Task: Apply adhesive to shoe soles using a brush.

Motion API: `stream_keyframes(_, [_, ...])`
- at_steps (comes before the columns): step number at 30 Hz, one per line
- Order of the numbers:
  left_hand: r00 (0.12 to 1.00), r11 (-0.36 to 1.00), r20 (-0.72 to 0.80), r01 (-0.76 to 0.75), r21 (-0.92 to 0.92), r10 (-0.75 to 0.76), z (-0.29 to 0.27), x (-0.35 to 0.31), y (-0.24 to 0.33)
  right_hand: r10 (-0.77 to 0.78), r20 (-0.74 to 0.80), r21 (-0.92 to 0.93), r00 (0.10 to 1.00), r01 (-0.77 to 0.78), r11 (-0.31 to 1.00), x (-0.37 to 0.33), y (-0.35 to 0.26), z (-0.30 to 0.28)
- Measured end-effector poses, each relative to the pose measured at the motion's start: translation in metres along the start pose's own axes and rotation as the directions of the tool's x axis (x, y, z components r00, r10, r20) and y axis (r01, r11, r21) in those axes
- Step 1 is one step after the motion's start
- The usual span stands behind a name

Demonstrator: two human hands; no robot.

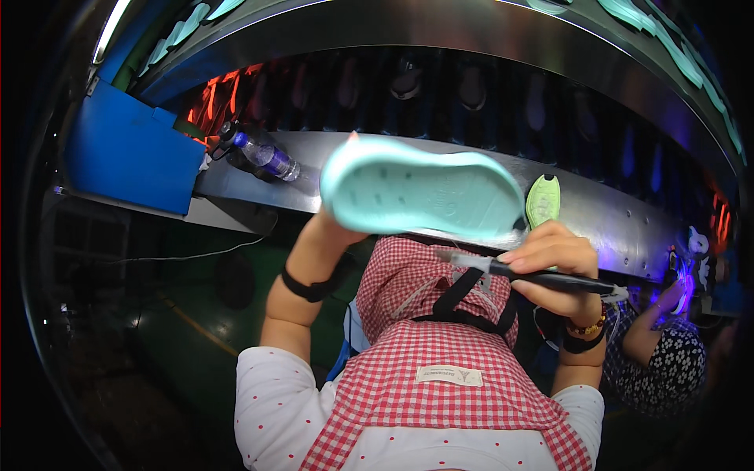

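Observation:
My left hand [339, 228] grips a turquoise shoe sole [424, 192] at its left end, raised in front of me. Most of its fingers are hidden behind the sole; one fingertip shows at the upper edge. Several small marks dot the sole's face, which is slightly blurred. Below the sole's right end, the fingers of my right hand [556, 267] close round a slim black-handled tool [542, 276] like a brush. Its silvery front part points left, and its blurred tip is apart from the sole. I cannot make out the tip's exact kind.
A metal ledge [609, 224] runs across ahead, bearing a light green shoe sole [543, 200] and a plastic bottle [267, 157]. Behind is a dark row of sole-shaped pieces with orange glow. A blue panel [129, 149] stands left. Another person [660, 357] sits at right.

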State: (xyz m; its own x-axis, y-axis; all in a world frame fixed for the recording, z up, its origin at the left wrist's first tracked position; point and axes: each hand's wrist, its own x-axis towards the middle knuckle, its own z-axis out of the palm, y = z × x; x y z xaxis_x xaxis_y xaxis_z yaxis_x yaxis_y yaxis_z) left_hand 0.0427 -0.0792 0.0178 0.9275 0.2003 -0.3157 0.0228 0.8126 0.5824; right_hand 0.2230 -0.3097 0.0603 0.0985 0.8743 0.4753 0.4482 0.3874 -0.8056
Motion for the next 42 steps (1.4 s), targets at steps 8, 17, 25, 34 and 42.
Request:
stream_keyframes(8, [0.963, 0.911, 0.213, -0.065, -0.408, 0.164, 0.011, 0.046, -0.077, 0.467, -0.216, 0.233, 0.857, -0.420, 0.877, 0.009, 0.043, 0.035])
stream_keyframes(17, [0.913, 0.890, -0.083, -0.408, -0.204, 0.399, -0.001, 0.039, -0.063, 0.057, 0.136, -0.065, 0.989, -0.048, 0.997, 0.004, 0.012, 0.034])
stream_keyframes(25, [0.828, 0.819, 0.115, -0.507, -0.267, 0.549, 0.022, 0.043, -0.058, 0.182, 0.095, 0.088, 0.979, -0.190, 0.978, 0.026, -0.001, 0.037])
stream_keyframes(34, [0.840, 0.824, -0.052, -0.541, -0.167, 0.540, 0.027, 0.031, -0.038, 0.016, 0.095, 0.201, 0.995, -0.035, 0.979, 0.014, 0.013, 0.027])
stream_keyframes(42, [0.803, 0.801, 0.040, -0.586, -0.125, 0.594, 0.036, 0.029, -0.026, 0.228, 0.131, 0.338, 0.965, -0.259, 0.905, 0.008, 0.020, 0.026])
